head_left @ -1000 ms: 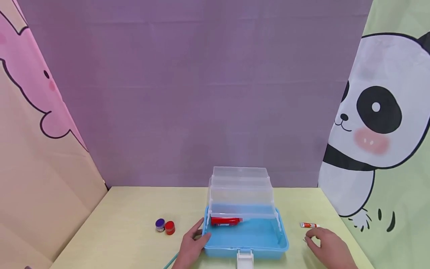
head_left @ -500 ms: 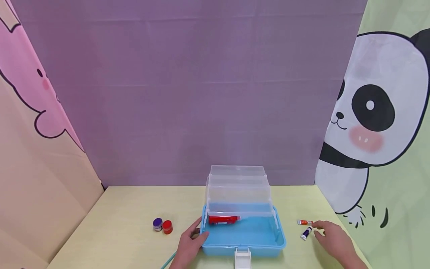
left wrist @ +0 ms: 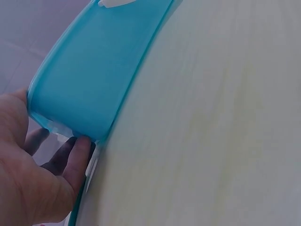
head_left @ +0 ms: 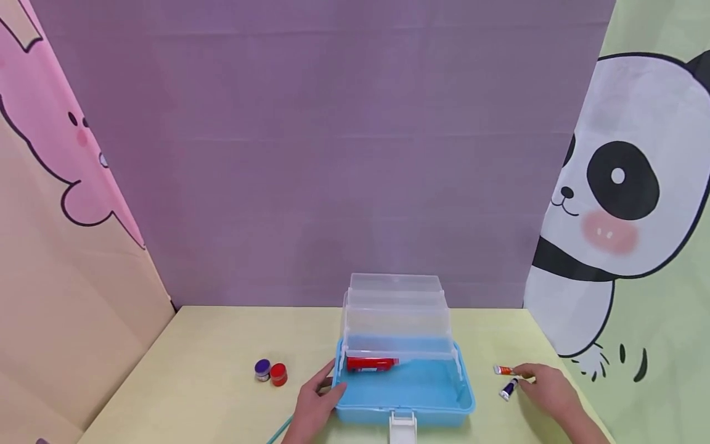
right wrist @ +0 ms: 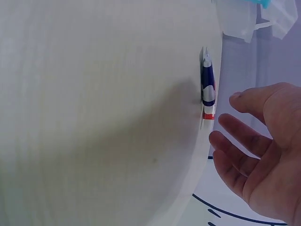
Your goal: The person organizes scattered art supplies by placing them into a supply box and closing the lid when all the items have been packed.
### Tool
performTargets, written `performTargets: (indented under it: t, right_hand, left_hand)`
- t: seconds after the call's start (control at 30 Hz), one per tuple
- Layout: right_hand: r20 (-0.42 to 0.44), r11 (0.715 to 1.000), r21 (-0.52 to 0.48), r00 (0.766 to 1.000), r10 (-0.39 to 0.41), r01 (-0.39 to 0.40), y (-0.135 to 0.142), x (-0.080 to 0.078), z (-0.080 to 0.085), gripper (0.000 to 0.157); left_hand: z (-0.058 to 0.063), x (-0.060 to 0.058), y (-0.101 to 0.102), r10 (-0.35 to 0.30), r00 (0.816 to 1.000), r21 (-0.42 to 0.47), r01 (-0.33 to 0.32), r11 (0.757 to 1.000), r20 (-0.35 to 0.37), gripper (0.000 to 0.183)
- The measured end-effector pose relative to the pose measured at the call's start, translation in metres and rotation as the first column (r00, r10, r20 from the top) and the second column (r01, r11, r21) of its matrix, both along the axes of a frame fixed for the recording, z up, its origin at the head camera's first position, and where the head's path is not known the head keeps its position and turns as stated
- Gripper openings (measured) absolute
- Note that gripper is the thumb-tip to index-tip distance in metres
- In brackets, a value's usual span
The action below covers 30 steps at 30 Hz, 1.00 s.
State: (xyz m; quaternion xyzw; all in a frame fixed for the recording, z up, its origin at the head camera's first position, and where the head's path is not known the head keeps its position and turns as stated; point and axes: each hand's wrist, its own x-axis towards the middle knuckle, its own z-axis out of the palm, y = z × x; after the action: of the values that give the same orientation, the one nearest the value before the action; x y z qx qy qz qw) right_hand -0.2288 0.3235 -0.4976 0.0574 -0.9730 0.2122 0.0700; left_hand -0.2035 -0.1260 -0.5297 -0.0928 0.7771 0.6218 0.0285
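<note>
A light blue storage box (head_left: 405,418) stands on the table with its clear tiered trays raised. My left hand (head_left: 314,407) grips its left side, thumb over the rim and fingers outside against the wall, as the left wrist view also shows. To the box's right lie an orange-and-white paint tube (head_left: 501,370) and a purple-and-white paint tube (head_left: 507,390). My right hand (head_left: 549,388) is beside them, its index fingertip close to the orange tube's right end. In the right wrist view its thumb and fingers are apart, with nothing between them.
A red bottle (head_left: 370,364) lies inside the box at the back left. Left of the box stand a purple-lidded jar (head_left: 262,369) and a red-lidded jar (head_left: 278,374). A thin teal stick (head_left: 280,430) emerges beside my left wrist. Clear trays (head_left: 396,317) rise behind the box.
My right hand has let go of the purple paint tube, now lying on the table below the orange one, and its fingers have shifted up to the orange tube. My left hand stays put.
</note>
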Motion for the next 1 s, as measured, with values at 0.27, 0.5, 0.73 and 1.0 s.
performTargets:
  t: [0.27, 0.5, 0.73, 1.0]
  right_hand:
    - [0.056, 1.0, 0.013, 0.998, 0.002, -0.003, 0.005, 0.003, -0.01, 0.015]
    - [0.115, 1.0, 0.022, 0.993, -0.024, 0.021, 0.008, -0.003, -0.015, 0.016]
    - [0.155, 0.996, 0.071, 0.986, -0.057, 0.047, 0.01, 0.0, -0.016, 0.013]
    - [0.195, 0.997, 0.05, 0.978, -0.07, 0.062, 0.008, 0.003, -0.017, 0.004]
  left_hand:
    - [0.004, 0.005, 0.007, 0.078, 0.993, -0.206, -0.094, 0.974, -0.083, 0.054]
    - [0.006, 0.006, 0.009, 0.137, 0.989, -0.201, -0.145, 0.969, -0.055, 0.052]
    - [0.001, 0.006, 0.009, 0.144, 0.989, -0.152, -0.147, 0.977, -0.033, 0.055]
    - [0.006, 0.007, 0.005, 0.093, 0.995, -0.145, -0.095, 0.985, -0.02, 0.056]
